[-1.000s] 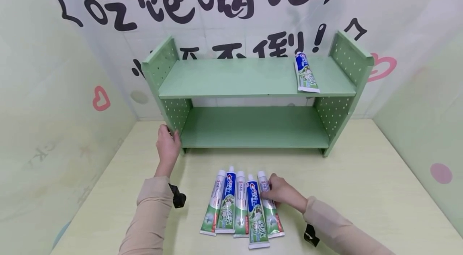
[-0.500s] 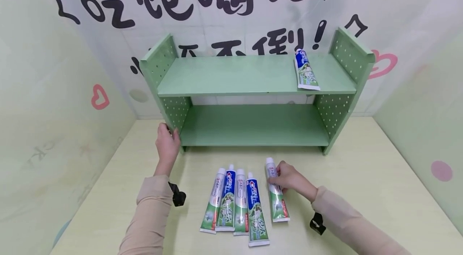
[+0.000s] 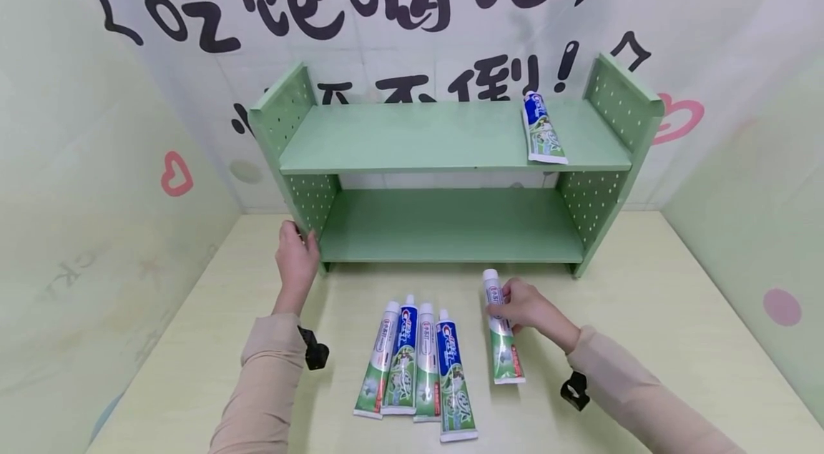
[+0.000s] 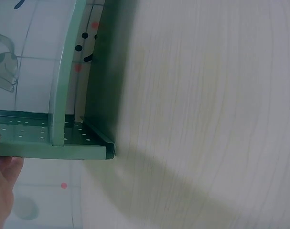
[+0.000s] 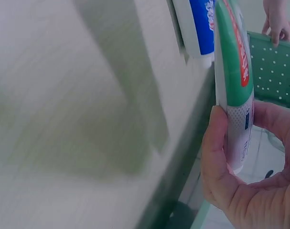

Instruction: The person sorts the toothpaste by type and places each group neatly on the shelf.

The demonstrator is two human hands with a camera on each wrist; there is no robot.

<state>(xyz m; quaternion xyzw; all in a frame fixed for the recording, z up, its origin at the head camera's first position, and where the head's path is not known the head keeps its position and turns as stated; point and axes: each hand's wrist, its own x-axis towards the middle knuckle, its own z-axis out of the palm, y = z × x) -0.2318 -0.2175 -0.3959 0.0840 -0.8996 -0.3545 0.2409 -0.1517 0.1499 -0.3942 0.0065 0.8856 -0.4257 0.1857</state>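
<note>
My right hand (image 3: 531, 307) pinches a green-and-white toothpaste tube (image 3: 501, 339) near its capped end, cap pointing toward the shelf. In the right wrist view this toothpaste tube (image 5: 235, 62) is raised over the table, thumb on one side and fingers on the other. With my left hand (image 3: 297, 261) I grip the left side panel of a green two-tier shelf (image 3: 450, 225); the left wrist view shows fingers at the panel's edge (image 4: 54, 151). Several toothpaste tubes, among them a blue-and-green toothpaste tube (image 3: 455, 382), lie side by side on the table, caps toward the shelf.
One blue-and-green toothpaste tube (image 3: 544, 129) lies on the top tier, right of its middle. Perforated side panels (image 3: 589, 207) rise at both ends of the shelf. A printed wall (image 3: 360, 68) stands behind, and side walls (image 3: 759, 225) flank the pale table (image 3: 644, 339).
My right hand has taken the rightmost toothpaste tube out of the row, moving it right and toward the shelf. My left hand stays on the shelf's side panel.
</note>
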